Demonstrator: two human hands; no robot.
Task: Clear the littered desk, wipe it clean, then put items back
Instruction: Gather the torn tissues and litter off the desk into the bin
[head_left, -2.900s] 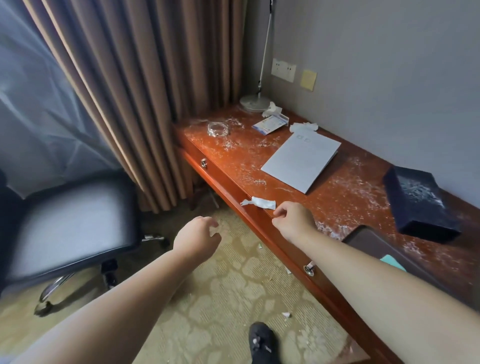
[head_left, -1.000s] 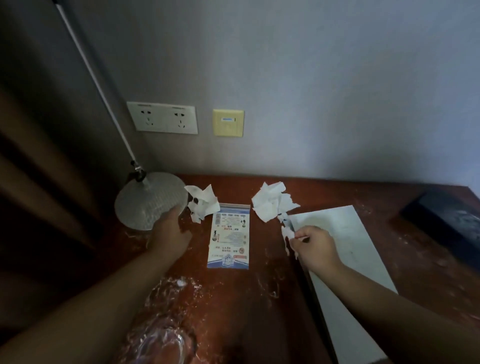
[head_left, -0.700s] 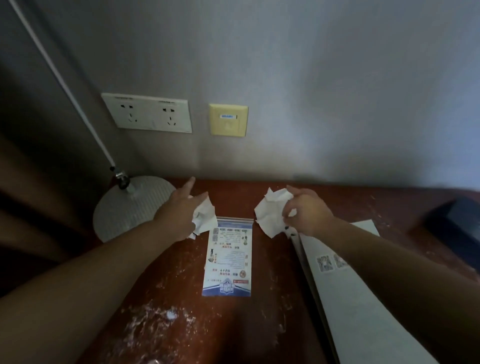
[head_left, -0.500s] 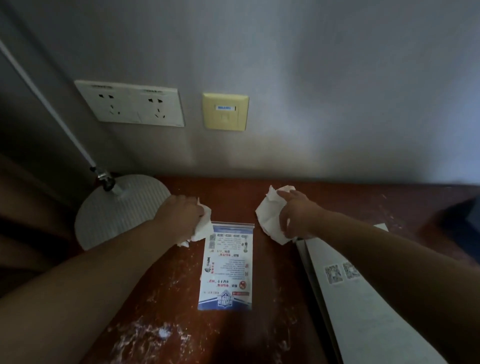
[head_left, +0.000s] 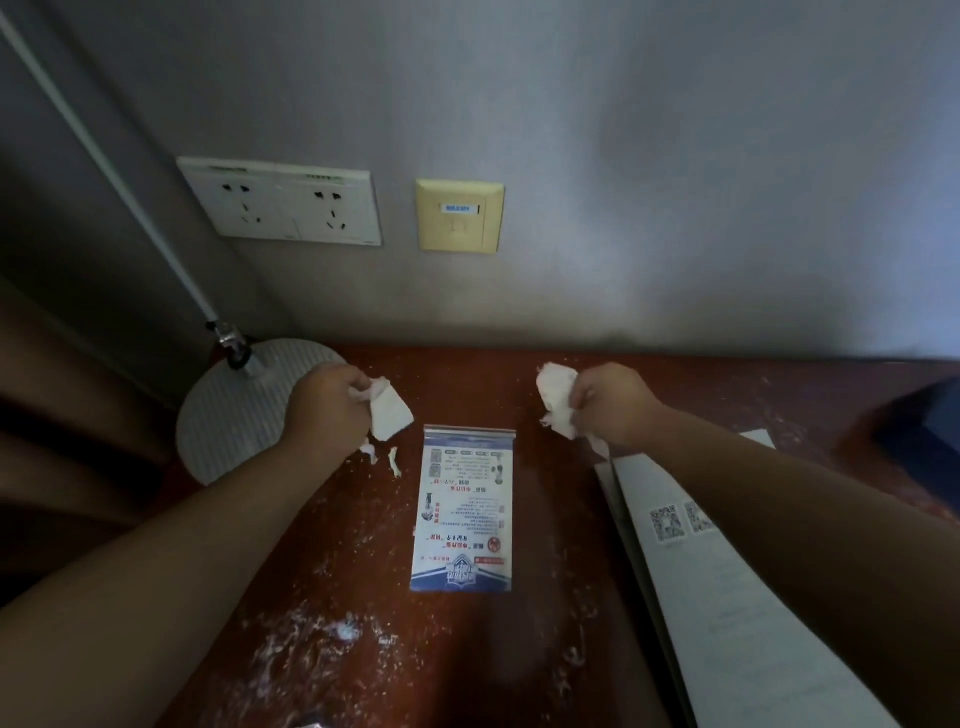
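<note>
A gray wall (head_left: 675, 156) stands at the back. On it is a white plate (head_left: 280, 205) with two plug sockets. Just beside it, to the right, is a small yellow plate (head_left: 460, 215) with a tiny blue label. A brown curtain (head_left: 62, 441) hangs in the dark on the left.

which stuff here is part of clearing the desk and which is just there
Part of the job: left hand gripping the first tissue wad; right hand gripping the second tissue wad; torn scraps; printed packet; white booklet; lamp base; dusty desk.

Just there: double wall socket; yellow wall plate.
</note>
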